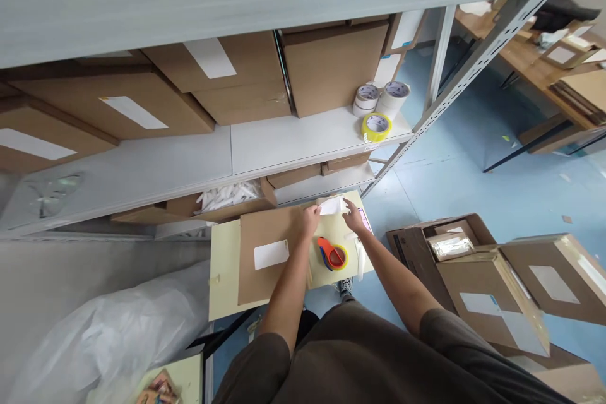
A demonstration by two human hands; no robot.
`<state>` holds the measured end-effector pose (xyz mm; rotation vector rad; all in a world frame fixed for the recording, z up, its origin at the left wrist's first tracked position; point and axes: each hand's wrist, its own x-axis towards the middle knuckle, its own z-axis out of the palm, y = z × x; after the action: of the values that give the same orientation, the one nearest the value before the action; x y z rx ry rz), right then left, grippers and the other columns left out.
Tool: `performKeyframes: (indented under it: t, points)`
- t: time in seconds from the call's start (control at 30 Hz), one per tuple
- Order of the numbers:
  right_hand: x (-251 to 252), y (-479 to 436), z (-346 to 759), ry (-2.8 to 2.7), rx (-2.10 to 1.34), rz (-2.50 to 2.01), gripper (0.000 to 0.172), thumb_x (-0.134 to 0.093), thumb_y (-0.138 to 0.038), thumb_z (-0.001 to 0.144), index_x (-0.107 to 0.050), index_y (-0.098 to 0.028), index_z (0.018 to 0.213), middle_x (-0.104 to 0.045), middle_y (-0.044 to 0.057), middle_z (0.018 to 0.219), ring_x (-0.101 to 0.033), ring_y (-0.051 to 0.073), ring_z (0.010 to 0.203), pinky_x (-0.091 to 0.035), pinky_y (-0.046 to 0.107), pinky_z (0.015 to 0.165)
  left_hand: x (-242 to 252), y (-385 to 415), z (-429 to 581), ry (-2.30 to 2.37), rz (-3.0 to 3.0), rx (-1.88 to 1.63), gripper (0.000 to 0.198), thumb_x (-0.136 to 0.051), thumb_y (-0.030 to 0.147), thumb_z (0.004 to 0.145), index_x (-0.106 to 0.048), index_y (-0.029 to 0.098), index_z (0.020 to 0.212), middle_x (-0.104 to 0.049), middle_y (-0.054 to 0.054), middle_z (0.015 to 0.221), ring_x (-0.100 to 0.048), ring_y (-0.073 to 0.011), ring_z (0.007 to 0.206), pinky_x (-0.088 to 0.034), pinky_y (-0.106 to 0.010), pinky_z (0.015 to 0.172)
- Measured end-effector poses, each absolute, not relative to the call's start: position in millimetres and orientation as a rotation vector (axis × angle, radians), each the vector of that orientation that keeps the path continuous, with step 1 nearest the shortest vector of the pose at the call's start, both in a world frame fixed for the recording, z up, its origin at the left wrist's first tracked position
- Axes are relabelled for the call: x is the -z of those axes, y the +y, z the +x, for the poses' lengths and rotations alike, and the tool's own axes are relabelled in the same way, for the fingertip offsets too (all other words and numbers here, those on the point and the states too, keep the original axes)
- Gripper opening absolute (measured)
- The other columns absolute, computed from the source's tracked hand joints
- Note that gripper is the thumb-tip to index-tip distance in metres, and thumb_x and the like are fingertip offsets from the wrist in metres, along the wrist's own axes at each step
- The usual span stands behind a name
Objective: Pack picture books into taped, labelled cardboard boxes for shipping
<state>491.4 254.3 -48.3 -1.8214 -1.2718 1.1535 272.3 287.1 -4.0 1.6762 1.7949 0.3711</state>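
Observation:
Over the far part of a cream work table (pixel 226 265), a small sheet of white paper (pixel 332 205) is stretched between my two hands. My left hand (pixel 310 222) pinches the sheet's left edge. The opposite edge is in the fingers of my right hand (pixel 353 217). A flat cardboard box (pixel 269 233) with a white label (pixel 271 255) lies under my left forearm. Nearer to me rests an orange and blue tape dispenser (pixel 326 251) with a yellow-rimmed roll. Partly covered by my right hand and wrist is a phone-like object (pixel 364 219) at the table's right edge.
Ahead stands a grey metal shelf (pixel 189 154) holding large cardboard boxes (pixel 336 66), white tape rolls (pixel 392 98) and a yellow tape roll (pixel 376 127). Stacked cartons (pixel 492 297) occupy the floor at right. Clear plastic sheeting (pixel 127 328) bulges at left. A wooden table (pixel 534 53) is farther right.

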Motion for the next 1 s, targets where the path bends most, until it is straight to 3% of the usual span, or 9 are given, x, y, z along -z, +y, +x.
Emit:
performKeyframes:
  t: [0.1,0.2,0.27,0.3,0.4,0.57,0.73,0.87,1.0]
  points:
    - [24.2,266.2,490.1,-1.417,-1.242,-1.622,0.078,-0.059,-0.022,0.076,-0.064,-0.031,0.153,-0.063,0.006,0.158,-0.053,0.031,0.15,-0.046,0.052,0.123,-22.9,286.4,239.6,1.657,1.629,-0.486,0.038,-0.069,0.043,0.095,-0.062,0.02,0.065,-0.056,0.001,0.062,-0.051,-0.017,0.067,-0.034,-0.027,0.066]
    - [0.9,277.7,479.8,-1.587,-1.324,-1.45,0.05,-0.067,-0.028,0.078,-0.079,-0.029,0.127,-0.071,0.006,0.148,-0.058,0.032,0.145,-0.043,0.052,0.124,-50.2,284.4,202.4,1.599,1.561,-0.612,0.045,-0.075,0.046,0.088,-0.051,0.021,0.059,-0.042,0.005,0.059,-0.041,-0.0137,0.064,-0.028,-0.026,0.062]
    - [-13.0,284.3,470.0,-1.652,-1.398,-1.344,0.028,-0.074,-0.038,0.08,-0.082,-0.027,0.105,-0.079,0.006,0.13,-0.068,0.032,0.126,-0.051,0.049,0.114,-67.4,280.9,179.2,1.571,1.526,-0.658,0.047,-0.074,0.047,0.087,-0.047,0.021,0.059,-0.037,0.005,0.06,-0.036,-0.0129,0.064,-0.026,-0.027,0.061]
    - [-19.4,287.3,465.1,-1.669,-1.452,-1.292,0.025,-0.075,-0.045,0.082,-0.081,-0.026,0.097,-0.081,0.006,0.118,-0.072,0.031,0.113,-0.055,0.046,0.106,-75.1,278.4,168.8,1.557,1.515,-0.676,0.047,-0.072,0.048,0.088,-0.046,0.021,0.059,-0.036,0.005,0.061,-0.035,-0.0128,0.064,-0.026,-0.027,0.061]
    - [-35.7,296.1,452.7,-1.706,-1.607,-1.173,0.039,-0.078,-0.062,0.081,-0.078,-0.023,0.084,-0.079,0.003,0.088,-0.07,0.025,0.084,-0.057,0.037,0.083,-93.3,268.7,144.1,1.539,1.503,-0.719,0.047,-0.067,0.049,0.091,-0.045,0.021,0.059,-0.034,0.004,0.062,-0.035,-0.0129,0.065,-0.027,-0.026,0.061]
    - [-54.7,311.5,438.9,-1.691,-1.724,-1.159,0.049,-0.082,-0.069,0.074,-0.075,-0.021,0.08,-0.07,0.0,0.073,-0.059,0.018,0.069,-0.047,0.03,0.066,-102.4,249.0,132.1,1.681,1.446,-0.814,0.049,-0.067,0.051,0.09,-0.045,0.021,0.059,-0.035,0.004,0.061,-0.039,-0.0131,0.066,-0.032,-0.024,0.062]
    - [-65.6,324.0,434.6,-1.742,-1.695,-1.164,0.046,-0.083,-0.066,0.073,-0.073,-0.021,0.078,-0.065,-0.002,0.071,-0.053,0.016,0.067,-0.043,0.028,0.064,-88.6,228.2,146.4,1.805,1.231,-0.937,0.047,-0.069,0.06,0.089,-0.061,0.02,0.066,-0.048,0.003,0.062,-0.053,-0.0161,0.072,-0.042,-0.024,0.064]
    - [-67.0,328.4,446.5,-1.728,-1.646,-1.204,0.042,-0.082,-0.061,0.075,-0.072,-0.02,0.078,-0.067,-0.001,0.071,-0.059,0.018,0.071,-0.048,0.03,0.069,-76.0,214.1,149.0,1.801,0.935,-1.124,0.049,-0.075,0.067,0.083,-0.072,0.019,0.075,-0.061,0.0,0.067,-0.061,-0.0179,0.074,-0.05,-0.026,0.068]
    - [-61.7,325.3,462.4,-1.75,-1.645,-1.132,0.038,-0.09,-0.044,0.071,-0.071,-0.022,0.096,-0.077,0.003,0.084,-0.071,0.023,0.083,-0.056,0.035,0.08,-72.7,208.6,144.8,1.7,0.826,-1.237,0.049,-0.088,0.065,0.07,-0.075,0.019,0.074,-0.067,0.001,0.069,-0.065,-0.0187,0.076,-0.055,-0.027,0.072]
